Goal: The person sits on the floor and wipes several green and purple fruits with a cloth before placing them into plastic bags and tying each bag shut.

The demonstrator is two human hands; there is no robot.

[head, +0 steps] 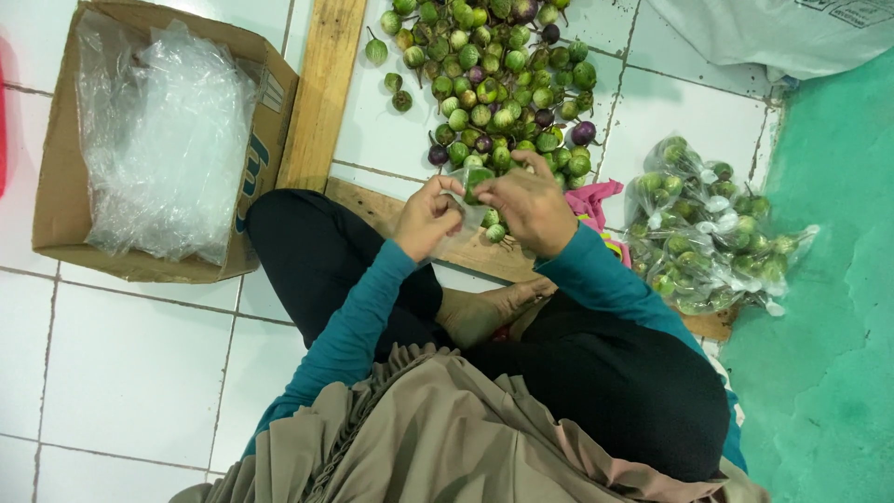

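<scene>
1. Sitting cross-legged on the tiled floor (130,373), the person works with both hands raised in front of the knees, at the near edge of a heap of small round eggplants (498,88), mostly green with a few purple.

2. What could go wrong, as I judge it: the small clear plastic bag (470,200) is thin and slack, pinched only at its mouth. If either pinch loosens, the green eggplant inside could drop out and roll across the tiles. A hard stem could also pierce the film.

3. The heap sits loose against a wooden plank (321,93). A nudge from a wrist could send fruit rolling.

4. Left hand (428,216): fingers curled inward, thumb and fingertips clenched on the bag's left edge, wrist bent, forearm in a teal sleeve rising from the lap.

5. Right hand (531,200): knuckles up, fingers bent down over the bag's right side, gripping the plastic. Whether it also holds a fruit underneath, I cannot tell.

6. The bag hangs between the 2 hands, just above the near fringe of the heap, with 1 green eggplant showing through it.

7. Round about: a cardboard box (270,121) of crumpled clear plastic lies to the left; a pile of filled bags (712,228) lies to the right, near a pink cloth (596,197).
</scene>
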